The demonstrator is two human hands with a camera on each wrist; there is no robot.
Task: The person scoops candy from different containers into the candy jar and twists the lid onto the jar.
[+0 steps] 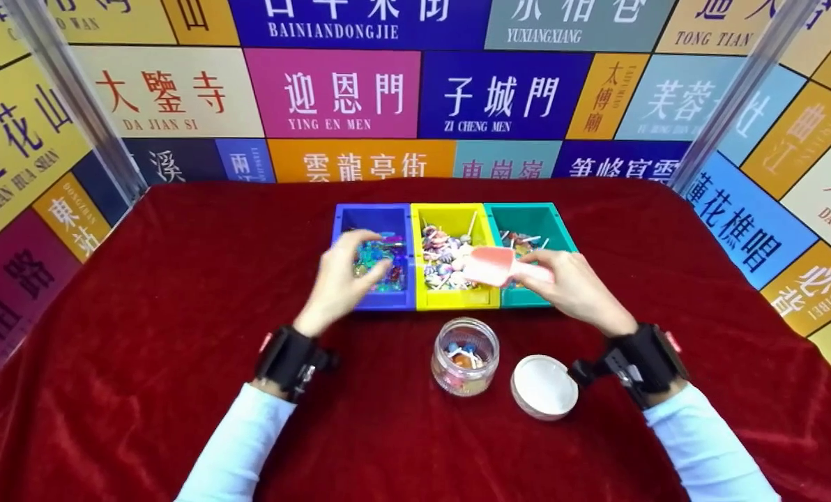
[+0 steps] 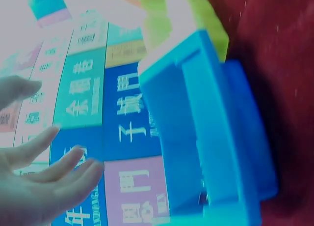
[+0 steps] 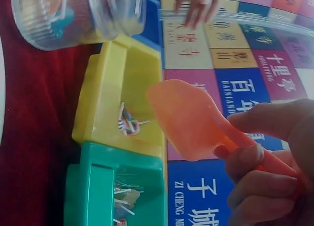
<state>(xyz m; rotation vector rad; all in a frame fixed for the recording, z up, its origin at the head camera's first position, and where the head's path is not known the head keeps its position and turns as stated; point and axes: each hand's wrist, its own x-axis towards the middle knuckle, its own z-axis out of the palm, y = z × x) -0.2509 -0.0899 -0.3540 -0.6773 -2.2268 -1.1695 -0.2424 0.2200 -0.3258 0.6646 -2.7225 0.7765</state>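
Observation:
My right hand (image 1: 574, 282) grips the handle of a pink-orange scoop (image 1: 491, 265), its blade in front of the yellow and green bins in the head view. Seen from the right wrist, the blade of the scoop (image 3: 184, 120) carries nothing visible. My left hand (image 1: 339, 275) hovers at the blue bin (image 1: 380, 301), thumb and fingers spread apart. From the left wrist, nothing shows between the fingers of the left hand (image 2: 44, 189). Colourful shiny pieces (image 1: 387, 268) lie in the blue bin. Wrapped lollipops (image 1: 447, 254) fill much of the yellow bin (image 1: 457, 300).
A green bin (image 1: 562, 226) with more lollipops adjoins the yellow one. Nearer me stands a clear, lidless jar (image 1: 463, 385) holding some lollipops. Its white-topped lid (image 1: 544, 385) lies to the right. Red cloth (image 1: 199, 293) covers the table; a sign-patterned wall (image 1: 339, 94) rises behind.

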